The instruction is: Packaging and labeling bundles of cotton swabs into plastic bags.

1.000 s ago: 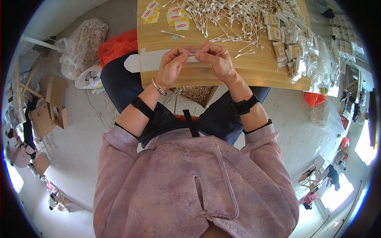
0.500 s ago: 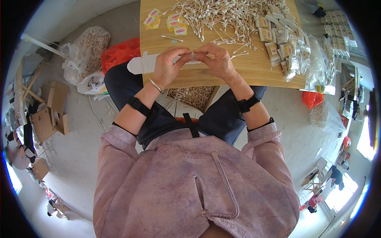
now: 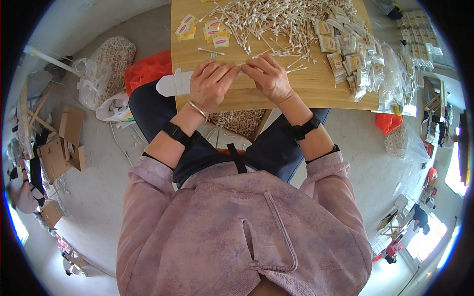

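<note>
Over the near part of the wooden table, my left hand [image 3: 211,85] and my right hand [image 3: 268,79] meet almost fingertip to fingertip. Both are closed in a pinch; what lies between the fingers is too small and covered to make out. Just beyond them spreads a big heap of cotton swabs [image 3: 276,22]. A single cotton swab [image 3: 211,51] lies apart, in front of several yellow-and-white cards [image 3: 220,39]. Partly under my left hand is a white strip [image 3: 174,85], which sticks out past the table's left edge.
Filled clear packets [image 3: 353,63] are piled on the right of the table [image 3: 296,96], beside loose plastic bags [image 3: 392,74]. Beneath the table edge stands a box of swabs [image 3: 239,121]. A red bag [image 3: 148,69] and a full clear sack [image 3: 116,59] sit at the left.
My left hand has turned so its back shows more, with fingers curled over. The right hand's fingers have shifted slightly and a small gap shows between the hands.
</note>
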Available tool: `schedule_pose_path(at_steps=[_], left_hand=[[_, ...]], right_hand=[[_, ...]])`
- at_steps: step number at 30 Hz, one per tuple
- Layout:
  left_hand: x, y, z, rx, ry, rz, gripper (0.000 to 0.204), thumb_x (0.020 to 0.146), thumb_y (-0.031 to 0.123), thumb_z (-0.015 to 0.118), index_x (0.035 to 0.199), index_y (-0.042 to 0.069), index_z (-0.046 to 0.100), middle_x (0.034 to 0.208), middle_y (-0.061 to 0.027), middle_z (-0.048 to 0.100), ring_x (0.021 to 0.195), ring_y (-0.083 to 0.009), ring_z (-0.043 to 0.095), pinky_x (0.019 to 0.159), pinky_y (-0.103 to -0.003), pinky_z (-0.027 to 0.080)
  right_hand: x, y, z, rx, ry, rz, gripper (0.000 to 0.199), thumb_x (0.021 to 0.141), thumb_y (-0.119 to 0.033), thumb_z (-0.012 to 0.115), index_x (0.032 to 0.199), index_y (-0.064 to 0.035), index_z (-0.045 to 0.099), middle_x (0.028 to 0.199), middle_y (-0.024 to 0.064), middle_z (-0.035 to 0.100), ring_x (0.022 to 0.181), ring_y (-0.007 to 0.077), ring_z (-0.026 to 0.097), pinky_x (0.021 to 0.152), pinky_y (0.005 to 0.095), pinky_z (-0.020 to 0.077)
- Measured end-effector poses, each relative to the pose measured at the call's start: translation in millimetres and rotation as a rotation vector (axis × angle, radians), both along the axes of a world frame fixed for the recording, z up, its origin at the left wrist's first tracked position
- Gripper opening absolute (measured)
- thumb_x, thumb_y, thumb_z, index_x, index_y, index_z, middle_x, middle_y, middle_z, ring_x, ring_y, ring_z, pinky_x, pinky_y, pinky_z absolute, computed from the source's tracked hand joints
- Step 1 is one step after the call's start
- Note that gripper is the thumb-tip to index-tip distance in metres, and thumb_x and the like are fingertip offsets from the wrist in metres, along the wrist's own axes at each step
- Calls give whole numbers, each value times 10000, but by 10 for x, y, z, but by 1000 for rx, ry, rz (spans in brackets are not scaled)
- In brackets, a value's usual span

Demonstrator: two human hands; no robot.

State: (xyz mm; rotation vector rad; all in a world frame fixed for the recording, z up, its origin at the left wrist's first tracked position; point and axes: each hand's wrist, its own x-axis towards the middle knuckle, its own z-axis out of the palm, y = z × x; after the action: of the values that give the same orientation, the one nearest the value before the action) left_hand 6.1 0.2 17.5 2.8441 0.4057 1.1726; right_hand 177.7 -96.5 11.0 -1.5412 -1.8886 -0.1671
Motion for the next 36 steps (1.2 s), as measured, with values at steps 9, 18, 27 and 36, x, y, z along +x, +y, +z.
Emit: schedule_pose_path(at_steps=[9, 18, 27, 36], left_hand=[[-17, 38, 145, -33, 123, 23, 152, 755, 134, 620, 891, 127, 688, 845, 42, 643, 786, -122, 587, 808, -298, 437], [26, 23, 31, -18, 150, 76, 128, 783, 120, 609, 897, 154, 655, 862, 66, 622, 778, -95, 568, 837, -282, 357], [204, -24, -89, -781, -270, 61, 325, 730, 53, 711, 1045, 86, 640, 960, -27, 636, 868, -257, 594, 868, -390, 440], [60, 126, -238, -1479, 47, 10, 276, 805, 60, 723, 1065, -1, 655, 951, -38, 699, 867, -94, 645, 776, -237, 507]], right_hand=[[-44, 74, 20, 47, 47, 13, 349, 584, 14, 632, 918, -81, 670, 891, 18, 611, 782, 211, 580, 629, 311, 520], [-63, 131, -56, 57, 38, -10, 268, 593, 26, 636, 847, -60, 629, 807, 30, 561, 754, 232, 547, 642, 328, 498], [-44, 128, -14, -129, 299, -16, 220, 730, -21, 659, 944, -69, 644, 914, 83, 576, 878, 286, 530, 774, 372, 473], [-109, 89, 161, -256, 792, -33, 337, 749, -149, 755, 1046, -40, 637, 962, 96, 602, 905, 233, 576, 799, 339, 480]])
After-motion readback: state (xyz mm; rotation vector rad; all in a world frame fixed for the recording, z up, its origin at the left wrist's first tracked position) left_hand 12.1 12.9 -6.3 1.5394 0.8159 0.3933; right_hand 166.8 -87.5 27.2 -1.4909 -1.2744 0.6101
